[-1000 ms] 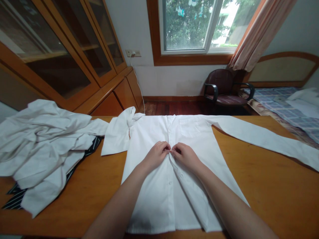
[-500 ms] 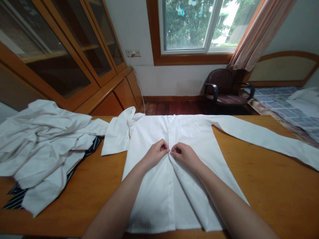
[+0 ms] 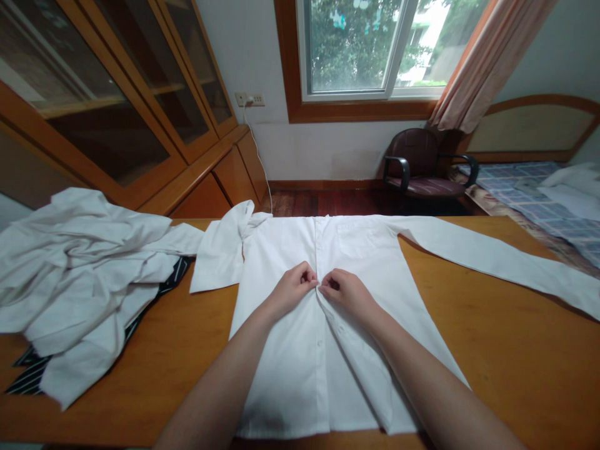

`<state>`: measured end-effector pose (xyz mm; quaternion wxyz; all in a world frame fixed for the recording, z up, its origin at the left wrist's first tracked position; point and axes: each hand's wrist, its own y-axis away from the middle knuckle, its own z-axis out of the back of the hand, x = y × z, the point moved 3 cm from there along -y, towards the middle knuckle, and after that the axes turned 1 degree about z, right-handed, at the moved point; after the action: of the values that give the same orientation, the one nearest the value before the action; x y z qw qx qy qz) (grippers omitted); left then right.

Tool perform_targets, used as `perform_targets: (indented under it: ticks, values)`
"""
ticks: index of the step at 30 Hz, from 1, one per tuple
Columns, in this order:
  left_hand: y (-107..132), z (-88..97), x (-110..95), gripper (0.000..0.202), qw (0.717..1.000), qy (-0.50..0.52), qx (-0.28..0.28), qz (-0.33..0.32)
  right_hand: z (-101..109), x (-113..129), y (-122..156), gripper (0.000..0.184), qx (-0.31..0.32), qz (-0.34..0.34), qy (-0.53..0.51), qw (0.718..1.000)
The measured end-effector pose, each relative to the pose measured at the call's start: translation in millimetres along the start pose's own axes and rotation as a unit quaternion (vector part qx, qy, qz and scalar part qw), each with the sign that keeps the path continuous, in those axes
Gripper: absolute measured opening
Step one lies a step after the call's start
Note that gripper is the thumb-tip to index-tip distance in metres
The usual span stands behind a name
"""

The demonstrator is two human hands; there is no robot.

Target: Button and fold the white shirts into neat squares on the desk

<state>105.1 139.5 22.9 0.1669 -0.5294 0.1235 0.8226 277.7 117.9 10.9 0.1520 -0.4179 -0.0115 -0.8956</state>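
Head view: left grip (image 3: 291, 290) and right grip (image 3: 347, 292) pinch the white shirt (image 3: 281, 387) beneath them.

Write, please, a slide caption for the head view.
Left hand and right hand, close together, at the front opening of a white shirt spread on a wooden table.

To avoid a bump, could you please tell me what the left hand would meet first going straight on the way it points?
The left hand would probably meet the right hand first, over the white, long-sleeved fabric shirt; exact depth is unclear.
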Motion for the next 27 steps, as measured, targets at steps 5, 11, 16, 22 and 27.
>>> perform_targets:
  ticks: [5,11,16,22,27]
  values:
    - [0.0,0.0,0.2,0.015,1.000,0.001,-0.001,0.001,0.4,0.1,-0.1,0.006,-0.005,-0.009,-0.003,1.000]
    - [0.0,-0.1,-1.6,0.015,1.000,-0.005,0.002,-0.004,-0.4,0.6,0.7,0.006,-0.010,-0.017,-0.002,1.000]
    - [1.0,0.4,-2.1,0.014,1.000,-0.015,0.003,-0.012,0.4,3.1,1.4,0.004,-0.013,-0.014,0.007,1.000]
    - [-0.4,-1.0,3.2,0.010,0.999,-0.039,-0.008,-0.018,0.6,5.3,3.1,0.006,-0.020,-0.005,0.023,1.000]
    - [-2.0,-1.6,5.0,0.011,0.998,-0.048,-0.013,-0.025,1.0,7.8,3.8,0.011,-0.025,0.000,0.028,0.999]
